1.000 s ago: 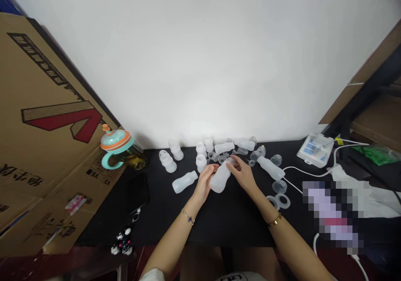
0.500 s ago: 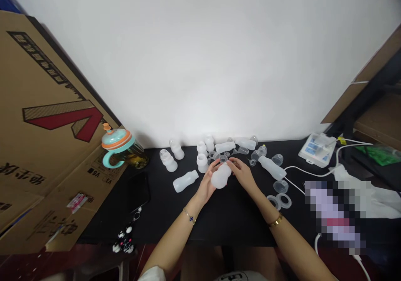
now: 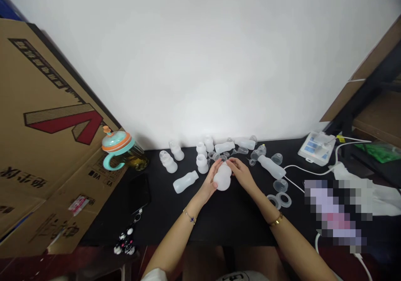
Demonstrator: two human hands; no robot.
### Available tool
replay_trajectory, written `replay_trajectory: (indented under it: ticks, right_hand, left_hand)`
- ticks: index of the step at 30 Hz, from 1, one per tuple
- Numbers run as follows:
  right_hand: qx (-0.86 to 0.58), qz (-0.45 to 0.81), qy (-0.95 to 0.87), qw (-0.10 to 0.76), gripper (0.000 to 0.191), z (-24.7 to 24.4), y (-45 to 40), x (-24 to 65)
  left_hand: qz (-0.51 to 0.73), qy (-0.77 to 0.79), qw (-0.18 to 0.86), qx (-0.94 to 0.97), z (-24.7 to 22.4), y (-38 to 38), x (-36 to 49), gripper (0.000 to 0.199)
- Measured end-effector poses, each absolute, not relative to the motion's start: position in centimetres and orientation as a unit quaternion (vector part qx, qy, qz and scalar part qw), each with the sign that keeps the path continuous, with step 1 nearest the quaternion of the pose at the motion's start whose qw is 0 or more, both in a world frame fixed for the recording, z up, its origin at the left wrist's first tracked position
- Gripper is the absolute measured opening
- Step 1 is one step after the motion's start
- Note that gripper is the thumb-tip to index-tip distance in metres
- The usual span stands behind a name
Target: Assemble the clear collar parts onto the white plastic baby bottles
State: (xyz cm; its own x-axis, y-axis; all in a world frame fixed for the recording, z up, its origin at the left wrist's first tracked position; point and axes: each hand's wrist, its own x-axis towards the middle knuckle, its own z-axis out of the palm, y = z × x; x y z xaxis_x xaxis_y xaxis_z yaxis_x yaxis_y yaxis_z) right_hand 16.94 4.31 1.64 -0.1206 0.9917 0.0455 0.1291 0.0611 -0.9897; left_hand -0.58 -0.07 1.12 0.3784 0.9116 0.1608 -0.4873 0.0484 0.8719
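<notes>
Bottle turned more end-on since the earlier frame; translucent bottle (image 3: 222, 180) held over the black surface (image 3: 219, 226) between left hand (image 3: 205, 185) and right hand (image 3: 241, 174); fingers (image 3: 233, 162) curled closely round it, an even two-handed grip steadying the soft body.

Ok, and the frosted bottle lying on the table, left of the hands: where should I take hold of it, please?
Probably grip the frosted bottle around its smooth middle, coming from above with the left hand. It lies on its side on the black table, so fingers can wrap over the top, and that hand is the nearer one.
</notes>
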Motion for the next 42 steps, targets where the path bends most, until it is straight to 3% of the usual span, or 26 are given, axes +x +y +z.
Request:
replay_trajectory:
  ticks: [14,24,30,42]
  right_hand:
    - [-0.441,0.433,-0.648,0.446,0.051,2.6,3.7,17.0]
    - [-0.273,0.571,-0.693,0.344,0.101,2.9,3.6,18.3]
    - [-0.232,0.583,-0.72,0.297,0.131,3.4,3.6,18.8]
    - [-0.245,0.54,-0.741,0.315,0.127,3.5,3.3,18.8]
  left_hand:
    - [0.492,0.244,0.606,0.575,1.4,-0.3,-0.4,0.136]
    - [0.506,0.21,0.631,0.549,1.8,-0.2,-0.8,0.135]
    - [0.485,0.216,0.64,0.555,1.4,0.1,-1.2,0.144]
    - [0.477,0.246,0.602,0.591,1.8,0.1,-2.1,0.143]
